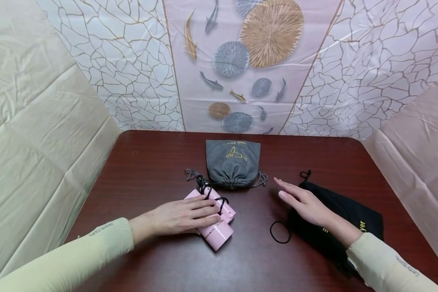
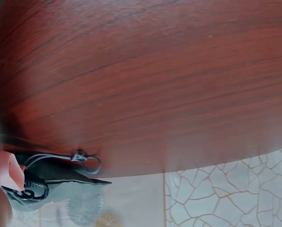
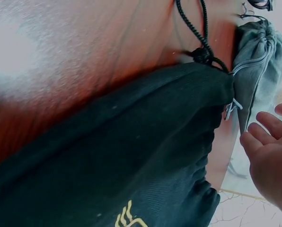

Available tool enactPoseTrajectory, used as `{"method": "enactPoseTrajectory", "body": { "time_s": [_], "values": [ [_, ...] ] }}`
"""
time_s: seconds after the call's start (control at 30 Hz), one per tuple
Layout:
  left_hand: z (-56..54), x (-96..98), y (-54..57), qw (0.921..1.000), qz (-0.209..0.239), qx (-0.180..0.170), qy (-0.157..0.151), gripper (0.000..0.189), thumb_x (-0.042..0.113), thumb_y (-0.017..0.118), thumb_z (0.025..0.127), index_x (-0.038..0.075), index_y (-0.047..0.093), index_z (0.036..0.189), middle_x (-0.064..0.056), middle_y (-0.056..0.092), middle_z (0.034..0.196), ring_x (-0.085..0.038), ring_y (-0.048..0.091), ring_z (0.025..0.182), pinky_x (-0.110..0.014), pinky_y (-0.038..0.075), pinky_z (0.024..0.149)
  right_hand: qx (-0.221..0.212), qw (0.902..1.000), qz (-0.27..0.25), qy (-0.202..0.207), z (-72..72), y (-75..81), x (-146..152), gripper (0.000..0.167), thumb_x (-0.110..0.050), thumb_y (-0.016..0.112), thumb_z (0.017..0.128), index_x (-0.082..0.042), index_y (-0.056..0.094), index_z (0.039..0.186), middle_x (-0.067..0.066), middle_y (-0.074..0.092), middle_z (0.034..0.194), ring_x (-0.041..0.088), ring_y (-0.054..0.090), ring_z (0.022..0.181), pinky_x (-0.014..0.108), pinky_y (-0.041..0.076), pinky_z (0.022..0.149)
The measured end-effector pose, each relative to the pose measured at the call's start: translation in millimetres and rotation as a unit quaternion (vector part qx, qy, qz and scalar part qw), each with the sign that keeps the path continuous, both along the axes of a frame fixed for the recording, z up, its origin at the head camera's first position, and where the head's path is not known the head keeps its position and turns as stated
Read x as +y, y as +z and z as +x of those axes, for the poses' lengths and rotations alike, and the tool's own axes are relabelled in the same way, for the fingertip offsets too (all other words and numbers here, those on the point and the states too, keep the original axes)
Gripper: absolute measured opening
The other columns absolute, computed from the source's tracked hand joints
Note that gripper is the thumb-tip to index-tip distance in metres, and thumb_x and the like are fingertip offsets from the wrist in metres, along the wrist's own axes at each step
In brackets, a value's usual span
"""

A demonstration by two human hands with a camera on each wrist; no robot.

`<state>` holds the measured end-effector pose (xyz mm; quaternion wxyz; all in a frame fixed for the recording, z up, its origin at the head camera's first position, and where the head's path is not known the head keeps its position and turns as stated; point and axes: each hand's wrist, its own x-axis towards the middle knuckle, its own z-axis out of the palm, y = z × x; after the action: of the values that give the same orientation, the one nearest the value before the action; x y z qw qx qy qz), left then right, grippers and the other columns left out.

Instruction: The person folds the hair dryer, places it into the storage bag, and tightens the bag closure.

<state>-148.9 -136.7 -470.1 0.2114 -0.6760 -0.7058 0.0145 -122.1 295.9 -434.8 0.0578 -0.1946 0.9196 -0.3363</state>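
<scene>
the left hand [image 1: 182, 215] lies across a pink hair dryer [image 1: 218, 236], its fingers fairly straight and close together on top; its thumb is hidden. the right hand [image 1: 307, 203] holds nothing, fingers extended and thumb apart, above the edge of a black drawstring pouch [image 1: 350, 206] that reaches outward beneath its wrist. just past the left fingertips, a black cord [image 1: 202, 183] bunches at the dryer. a cord loop [image 1: 280, 243] rests just inside the right hand, nearer the person. beyond both hands and between them, a grey pouch [image 1: 233, 167] lies on the dark red surface [image 1: 248, 265].
</scene>
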Motion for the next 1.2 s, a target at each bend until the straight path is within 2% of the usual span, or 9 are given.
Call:
{"method": "enactPoseTrajectory", "body": {
  "time_s": [0.13, 0.2, 0.27, 0.57, 0.67, 0.77, 0.9, 1.07, 1.2],
  "values": [
    [-1.8, -6.1, 0.1, 0.9999, -0.003, -0.015, 0.008, 0.054, 0.035, 0.064, 0.104, 0.013, 0.056, 0.153, -0.012, 0.057, 0.154, -0.027, 0.053, 0.145, -0.047, 0.044, 0.120, 0.002, 0.9998, 0.019, -0.003, 2.6, -1.4, 3, 0.053, -0.033, 0.049, 0.115, -0.017, 0.043, 0.165, 0.013, 0.043, 0.167, 0.042, 0.040, 0.153, 0.039, 0.038, 0.121],
    [-2.5, -9.8, -0.3, 0.9998, -0.002, -0.013, 0.014, 0.054, 0.036, 0.064, 0.104, 0.013, 0.057, 0.152, -0.011, 0.057, 0.155, -0.026, 0.054, 0.145, -0.047, 0.046, 0.119, 0.002, 0.9997, 0.026, -0.003, 3.8, -2.3, 5, 0.054, -0.033, 0.049, 0.115, -0.017, 0.042, 0.166, 0.014, 0.042, 0.168, 0.043, 0.039, 0.153, 0.056, 0.039, 0.118],
    [-3.0, -12.9, -1.1, 0.9998, -0.001, -0.010, 0.019, 0.053, 0.035, 0.064, 0.103, 0.014, 0.057, 0.152, -0.010, 0.057, 0.155, -0.026, 0.054, 0.145, -0.046, 0.047, 0.117, 0.002, 0.9995, 0.033, -0.004, 5.2, -3.8, 7, 0.055, -0.034, 0.049, 0.115, -0.018, 0.041, 0.166, 0.015, 0.041, 0.169, 0.043, 0.039, 0.153, 0.064, 0.037, 0.116],
    [-3.5, -18.3, -1.1, 0.9996, -0.008, 0.003, 0.029, 0.047, 0.027, 0.051, 0.107, 0.015, 0.055, 0.153, -0.010, 0.054, 0.159, -0.026, 0.052, 0.147, -0.045, 0.047, 0.118, 0.021, 0.9973, 0.070, -0.006, 11.7, -2.9, 21, 0.060, -0.036, 0.055, 0.113, -0.016, 0.039, 0.167, 0.017, 0.040, 0.169, 0.047, 0.038, 0.153, 0.068, 0.036, 0.116],
    [-3.0, -21.3, -0.3, 0.9996, -0.002, -0.003, 0.030, 0.050, 0.029, 0.057, 0.105, 0.014, 0.055, 0.153, -0.013, 0.053, 0.159, -0.027, 0.052, 0.147, -0.047, 0.046, 0.118, 0.026, 0.9959, 0.085, -0.012, 14.3, -0.3, 29, 0.062, -0.037, 0.056, 0.112, -0.016, 0.039, 0.167, 0.017, 0.039, 0.169, 0.048, 0.038, 0.152, 0.069, 0.036, 0.115],
    [-2.5, -27.1, 0.8, 0.9991, 0.013, -0.022, 0.033, 0.061, 0.033, 0.072, 0.099, 0.010, 0.055, 0.154, -0.015, 0.053, 0.159, -0.030, 0.052, 0.147, -0.049, 0.045, 0.118, 0.034, 0.9941, 0.101, -0.020, 16.9, 2.4, 37, 0.064, -0.037, 0.059, 0.111, -0.013, 0.040, 0.166, 0.019, 0.040, 0.168, 0.049, 0.038, 0.152, 0.070, 0.036, 0.114],
    [-0.4, -35.9, 4.3, 0.9969, 0.036, -0.042, 0.056, 0.078, 0.039, 0.084, 0.090, 0.006, 0.054, 0.154, -0.017, 0.054, 0.159, -0.035, 0.052, 0.147, -0.051, 0.045, 0.118, 0.046, 0.9897, 0.132, -0.034, 18.7, 4.5, 48, 0.065, -0.039, 0.062, 0.109, -0.010, 0.044, 0.164, 0.023, 0.045, 0.164, 0.051, 0.042, 0.148, 0.071, 0.038, 0.112],
    [4.2, -42.7, 10.5, 0.9914, 0.057, -0.071, 0.095, 0.087, 0.040, 0.086, 0.087, 0.001, 0.051, 0.155, -0.020, 0.053, 0.158, -0.038, 0.052, 0.146, -0.052, 0.045, 0.117, 0.054, 0.9785, 0.192, -0.051, 17.6, 6.3, 55, 0.063, -0.044, 0.062, 0.108, -0.005, 0.054, 0.156, 0.029, 0.054, 0.153, 0.053, 0.051, 0.139, 0.072, 0.044, 0.106],
    [7.9, -45.4, 15.8, 0.9836, 0.073, -0.098, 0.133, 0.087, 0.039, 0.085, 0.088, -0.001, 0.049, 0.156, -0.021, 0.050, 0.160, -0.037, 0.051, 0.146, -0.054, 0.044, 0.118, 0.060, 0.9673, 0.241, -0.051, 14.0, 6.8, 56, 0.061, -0.048, 0.062, 0.107, -0.003, 0.063, 0.146, 0.031, 0.063, 0.141, 0.051, 0.063, 0.127, 0.069, 0.051, 0.098]
  ]
}}
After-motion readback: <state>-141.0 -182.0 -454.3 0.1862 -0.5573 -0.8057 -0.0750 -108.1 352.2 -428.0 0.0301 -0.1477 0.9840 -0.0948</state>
